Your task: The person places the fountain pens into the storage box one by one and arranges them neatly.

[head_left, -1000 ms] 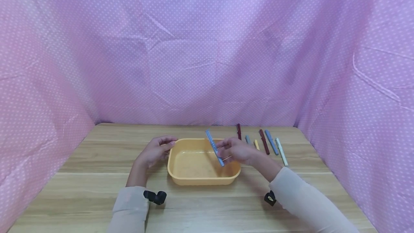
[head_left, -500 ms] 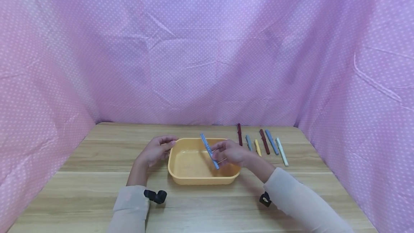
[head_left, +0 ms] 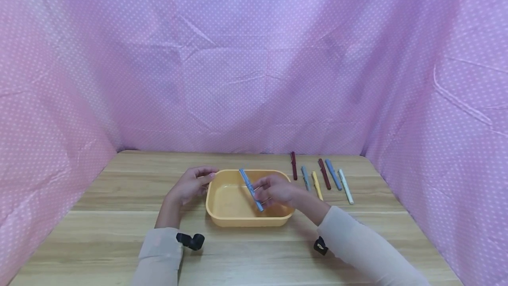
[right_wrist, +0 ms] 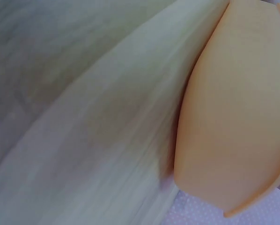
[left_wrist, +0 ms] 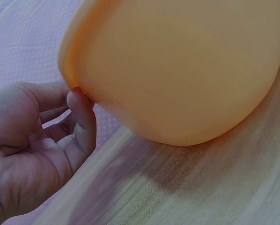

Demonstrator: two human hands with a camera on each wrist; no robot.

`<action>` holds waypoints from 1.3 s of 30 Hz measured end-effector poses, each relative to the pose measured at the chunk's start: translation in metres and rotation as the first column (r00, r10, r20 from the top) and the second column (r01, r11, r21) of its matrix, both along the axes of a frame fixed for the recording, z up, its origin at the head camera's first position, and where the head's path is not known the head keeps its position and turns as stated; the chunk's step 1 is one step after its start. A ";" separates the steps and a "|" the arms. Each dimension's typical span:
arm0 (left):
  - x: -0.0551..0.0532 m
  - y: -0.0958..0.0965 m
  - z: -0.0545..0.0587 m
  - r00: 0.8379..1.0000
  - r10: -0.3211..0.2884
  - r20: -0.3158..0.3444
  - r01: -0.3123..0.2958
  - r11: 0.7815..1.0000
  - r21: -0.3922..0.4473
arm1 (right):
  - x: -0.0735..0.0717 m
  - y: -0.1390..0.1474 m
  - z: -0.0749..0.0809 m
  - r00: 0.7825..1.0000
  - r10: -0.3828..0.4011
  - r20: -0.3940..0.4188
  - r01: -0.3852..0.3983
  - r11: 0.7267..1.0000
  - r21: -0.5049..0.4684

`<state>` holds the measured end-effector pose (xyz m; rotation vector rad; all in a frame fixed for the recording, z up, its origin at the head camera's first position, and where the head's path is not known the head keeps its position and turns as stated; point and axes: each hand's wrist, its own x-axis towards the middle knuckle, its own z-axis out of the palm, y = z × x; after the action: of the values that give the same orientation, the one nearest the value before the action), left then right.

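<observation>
A yellow-orange plastic basin (head_left: 230, 197) stands on the wooden table. My left hand (head_left: 190, 185) is at its far left corner; in the left wrist view the thumb and fingers of that hand (left_wrist: 41, 140) pinch the basin's rim (left_wrist: 77, 70). Over the inside of the basin, my right hand (head_left: 275, 190) holds a blue pen (head_left: 247, 182) between thumb and fingers, the pen tilted with its upper end toward the far left. The right wrist view shows the basin's outer wall (right_wrist: 233, 103), with that hand almost wholly out of sight.
Right of the basin lie several pens: two dark red pens (head_left: 294, 166), a grey-blue pen (head_left: 305, 177), a yellow pen (head_left: 317, 185), a blue pen (head_left: 334, 174) and a pale green pen (head_left: 346, 186). A pink dotted cloth (head_left: 254, 65) hangs around the table (head_left: 99, 233).
My right hand has moved left and a little lower over the basin, carrying the blue pen with it. The left hand and the basin have stayed in place.
</observation>
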<state>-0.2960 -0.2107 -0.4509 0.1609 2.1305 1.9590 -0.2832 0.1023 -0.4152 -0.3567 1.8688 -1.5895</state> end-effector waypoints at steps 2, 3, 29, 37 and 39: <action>0.000 0.000 0.000 1.000 0.002 0.000 -0.002 1.000 -0.005 | 0.001 -0.003 -0.002 1.000 -0.002 0.003 0.002 1.000 0.006; 0.001 0.000 0.000 1.000 0.005 0.000 -0.005 1.000 -0.007 | 0.001 -0.004 -0.003 1.000 -0.001 0.004 0.001 1.000 0.009; 0.002 -0.001 0.001 1.000 -0.006 -0.003 0.006 1.000 -0.004 | 0.007 -0.036 -0.008 1.000 0.019 -0.006 -0.019 0.999 0.044; 0.000 -0.002 0.001 1.000 -0.015 -0.012 0.015 1.000 -0.003 | 0.006 -0.046 -0.012 1.000 0.023 0.005 -0.023 0.999 0.037; 0.001 -0.001 0.002 1.000 -0.015 -0.011 0.015 1.000 -0.007 | 0.006 -0.048 -0.012 1.000 0.028 0.008 -0.028 0.999 0.032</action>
<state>-0.2955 -0.2122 -0.4492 0.1862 2.1363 1.9469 -0.2771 0.0543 -0.4272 -0.3604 1.8735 -1.5382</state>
